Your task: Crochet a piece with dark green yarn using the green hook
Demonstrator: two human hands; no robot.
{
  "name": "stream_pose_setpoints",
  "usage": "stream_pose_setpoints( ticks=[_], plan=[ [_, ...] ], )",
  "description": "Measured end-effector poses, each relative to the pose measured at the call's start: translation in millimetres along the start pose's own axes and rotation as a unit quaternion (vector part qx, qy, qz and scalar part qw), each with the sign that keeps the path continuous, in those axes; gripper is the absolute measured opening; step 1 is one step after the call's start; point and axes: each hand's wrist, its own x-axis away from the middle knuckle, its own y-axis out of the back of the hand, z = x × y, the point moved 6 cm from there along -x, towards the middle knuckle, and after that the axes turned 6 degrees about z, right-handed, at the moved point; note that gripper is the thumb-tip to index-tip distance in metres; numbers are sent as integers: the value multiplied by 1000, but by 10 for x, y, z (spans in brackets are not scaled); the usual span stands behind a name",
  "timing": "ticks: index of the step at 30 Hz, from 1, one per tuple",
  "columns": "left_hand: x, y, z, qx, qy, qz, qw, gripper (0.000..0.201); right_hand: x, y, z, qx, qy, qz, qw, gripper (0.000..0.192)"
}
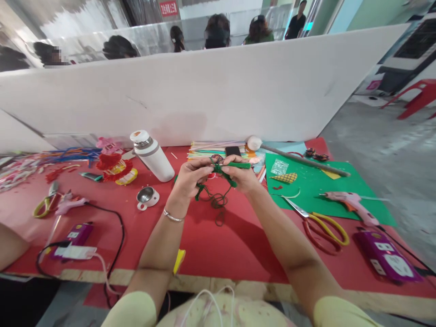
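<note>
Head view: nearest, on the red worktop (218, 254), a purple power strip (386, 259) lies at the right edge and another purple strip (76, 234) at the left with a black cable. Yellow-handled scissors (322, 225) lie right of the arms, a pink glue gun (350, 202) beyond them on a green sheet (316, 190). Mid-worktop, both hands are raised just above the surface. The left hand (189, 179) has its grip closed, pinching a green stem (226, 170); the right hand (240, 175) has its grip closed on the same stem from the other side, fingertips nearly touching the left's. Green wire loops (218, 200) hang from the stem down to the worktop. Left of the hands sit a small metal cup (146, 196) and a white bottle (153, 156), tilted. A second glue gun (70, 204) and green scissors (46, 204) lie far left. Behind, a stack of coloured strips (211, 147) rests against a white partition (218, 91).
</note>
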Motion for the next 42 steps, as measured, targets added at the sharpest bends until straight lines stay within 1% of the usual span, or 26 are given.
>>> stream_pose_setpoints(
  ticks=[5, 8, 13, 19, 22, 25, 27, 29, 31, 34, 35, 37, 40, 42],
  plan=[
    [-4, 7, 12, 7, 6, 5, 1000, 27, -5, -15, 26, 1, 8, -3, 1000, 32],
    [-7, 10, 7, 5, 2, 11, 1000, 25, -6, 11, 8, -5, 8, 2, 1000, 28],
    [-11, 6, -5, -3, -2, 33, 999, 23, -1, 60, -24, 5, 6, 23, 1000, 20],
    [-13, 28, -15, -5, 1, 27, 1000, 25, 2, 9, -23, -26, -8, 50, 998, 19],
    [-19, 27, -31, -5, -1, 19, 1000, 27, 13, 13, 6, 3, 3, 44, 999, 19],
    [-21, 27, -32, -9, 3, 10, 1000, 32, 33, 33, 61, 69, 32, 36, 996, 19],
    [-22, 22, -29, -13, 2, 12, 1000, 31, 44, 39, 93, 110, 47, 41, 992, 17],
    [-26, 18, -28, -20, -5, 14, 1000, 26, 46, 39, 112, 129, 54, 53, 989, 16],
    [-35, 30, -35, -21, -19, 0, 1000, 25, 40, 25, 114, 116, 51, 70, 989, 25],
    [-52, 93, -46, 15, -43, -55, 997, 27, 24, -46, 64, 85, 11, 115, 990, 56],
    [-59, 112, -47, 34, -48, -69, 996, 28, 20, -71, 46, 85, 0, 126, 988, 63],
    [-73, 134, -45, 65, -53, -81, 993, 29, 9, -90, 34, 111, 1, 121, 986, 65],
    [-85, 132, -33, 87, -41, -75, 993, 28, -3, -62, 46, 164, 25, 82, 983, 58],
    [-85, 120, -22, 93, -26, -70, 993, 28, -5, -44, 45, 180, 29, 71, 981, 55]
  ],
)
